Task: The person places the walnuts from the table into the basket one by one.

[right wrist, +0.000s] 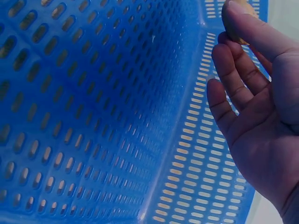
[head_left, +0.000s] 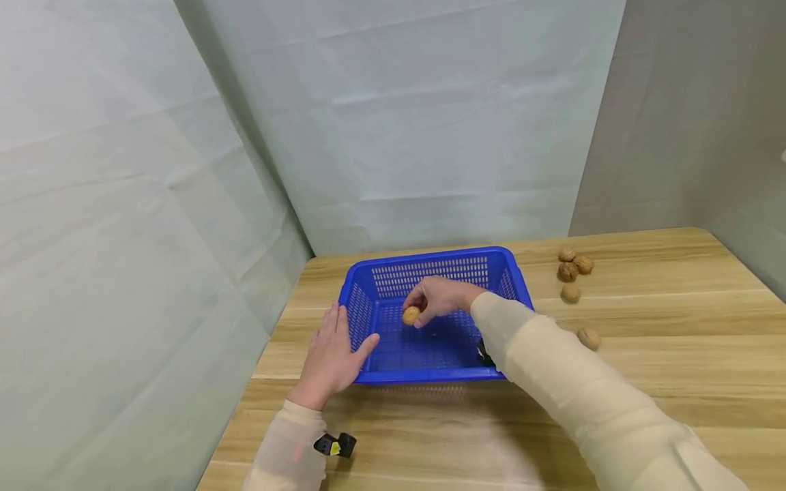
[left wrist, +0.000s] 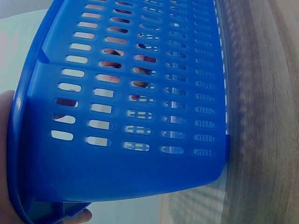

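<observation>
Inside a blue plastic basket (head_left: 430, 375), my right hand (head_left: 439, 298) pinches a walnut (head_left: 411, 316) between thumb and fingertips, above the perforated floor. The right wrist view shows the same walnut (right wrist: 233, 28) at the top, held by the thumb and forefinger of the right hand (right wrist: 261, 102), with the other fingers loosely bent. My left hand (head_left: 334, 354) rests at the basket's left rim, fingers straight and thumb stretched over the inside. The left wrist view is mostly the basket's slotted side wall (left wrist: 126, 172), with part of the left hand at the left edge.
Several walnuts (head_left: 568, 271) lie on the wooden table (head_left: 663, 327) right of the basket; one separate walnut (head_left: 589, 338) sits nearer, beside the right sleeve. Pale cloth (head_left: 430, 136) hangs behind the table and along its left side.
</observation>
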### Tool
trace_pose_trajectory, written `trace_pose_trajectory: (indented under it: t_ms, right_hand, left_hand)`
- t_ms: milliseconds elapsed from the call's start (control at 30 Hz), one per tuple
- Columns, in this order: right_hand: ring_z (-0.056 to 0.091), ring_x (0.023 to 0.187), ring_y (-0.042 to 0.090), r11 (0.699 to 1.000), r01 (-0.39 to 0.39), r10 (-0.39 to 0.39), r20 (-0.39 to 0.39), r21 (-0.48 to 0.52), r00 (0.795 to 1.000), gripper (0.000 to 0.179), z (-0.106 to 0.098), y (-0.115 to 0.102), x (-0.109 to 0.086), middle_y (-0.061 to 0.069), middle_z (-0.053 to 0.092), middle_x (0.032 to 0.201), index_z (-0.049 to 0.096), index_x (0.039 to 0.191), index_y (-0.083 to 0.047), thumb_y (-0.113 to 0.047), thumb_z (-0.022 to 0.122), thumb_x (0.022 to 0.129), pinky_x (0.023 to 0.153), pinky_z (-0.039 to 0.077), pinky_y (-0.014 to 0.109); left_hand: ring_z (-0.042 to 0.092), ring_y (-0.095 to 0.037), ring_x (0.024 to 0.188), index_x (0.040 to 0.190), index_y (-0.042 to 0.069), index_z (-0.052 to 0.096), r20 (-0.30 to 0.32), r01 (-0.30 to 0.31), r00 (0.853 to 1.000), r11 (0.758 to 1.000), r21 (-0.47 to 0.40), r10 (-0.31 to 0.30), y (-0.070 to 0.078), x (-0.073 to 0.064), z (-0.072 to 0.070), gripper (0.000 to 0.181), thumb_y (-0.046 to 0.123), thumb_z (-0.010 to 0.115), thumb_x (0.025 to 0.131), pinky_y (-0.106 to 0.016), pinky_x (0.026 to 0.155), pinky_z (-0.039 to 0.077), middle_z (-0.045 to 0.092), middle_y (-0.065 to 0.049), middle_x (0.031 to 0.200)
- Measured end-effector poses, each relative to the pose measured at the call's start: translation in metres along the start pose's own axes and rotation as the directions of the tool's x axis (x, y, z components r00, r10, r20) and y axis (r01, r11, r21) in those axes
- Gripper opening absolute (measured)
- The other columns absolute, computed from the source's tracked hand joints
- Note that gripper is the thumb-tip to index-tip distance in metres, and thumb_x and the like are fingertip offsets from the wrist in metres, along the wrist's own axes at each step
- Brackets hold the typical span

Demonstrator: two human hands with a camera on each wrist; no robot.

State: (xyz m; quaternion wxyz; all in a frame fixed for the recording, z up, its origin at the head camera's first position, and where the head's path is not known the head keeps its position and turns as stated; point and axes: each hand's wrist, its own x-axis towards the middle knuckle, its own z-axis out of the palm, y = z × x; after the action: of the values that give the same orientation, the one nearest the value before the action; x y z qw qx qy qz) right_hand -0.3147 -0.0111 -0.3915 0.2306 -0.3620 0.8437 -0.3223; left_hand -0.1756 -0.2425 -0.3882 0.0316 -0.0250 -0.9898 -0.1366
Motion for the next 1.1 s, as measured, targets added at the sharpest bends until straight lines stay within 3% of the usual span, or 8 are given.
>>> trace_pose_trajectory:
  t_ms: [633, 867, 1100]
  right_hand:
    - [0.061, 0.083, 0.010, 0.995, -0.084, 0.085, 0.006, -0.053, 0.996, 0.032, 0.002, 0.008, 0.004, -0.006, 0.068, 0.088, 0.072, 0.110, -0.011, -0.016, 0.080, 0.079, 0.075, 0.051, 0.025]
    - [0.061, 0.084, 0.010, 0.993, -0.080, 0.079, -0.020, -0.084, 0.997, 0.033, -0.001, 0.006, 0.001, -0.005, 0.067, 0.090, 0.071, 0.112, -0.008, -0.018, 0.078, 0.081, 0.075, 0.051, 0.026]
    - [0.062, 0.087, 0.009, 0.998, -0.038, 0.036, -0.057, -0.039, 0.998, 0.035, -0.010, 0.002, -0.002, -0.005, 0.068, 0.094, 0.069, 0.115, -0.008, -0.019, 0.077, 0.083, 0.077, 0.052, 0.026]
  left_hand:
    - [0.007, -0.037, 0.145, 0.150, -0.007, 0.014, -0.011, -0.013, 1.000, 1.000, 0.007, 0.013, -0.001, 0.000, 0.000, 0.104, 0.075, 0.029, 0.089, -0.058, 0.113, 0.013, 0.007, -0.023, 0.158]
    - [0.005, -0.036, 0.146, 0.151, -0.006, 0.012, 0.005, -0.001, 1.000, 1.000, 0.006, 0.001, -0.001, 0.000, 0.001, 0.106, 0.078, 0.025, 0.087, -0.058, 0.113, 0.013, 0.005, -0.021, 0.159]
    - [0.004, -0.036, 0.146, 0.151, -0.006, 0.012, 0.008, -0.004, 1.000, 1.000, 0.001, 0.004, 0.002, 0.003, 0.002, 0.107, 0.078, 0.024, 0.087, -0.059, 0.113, 0.013, 0.004, -0.022, 0.159]
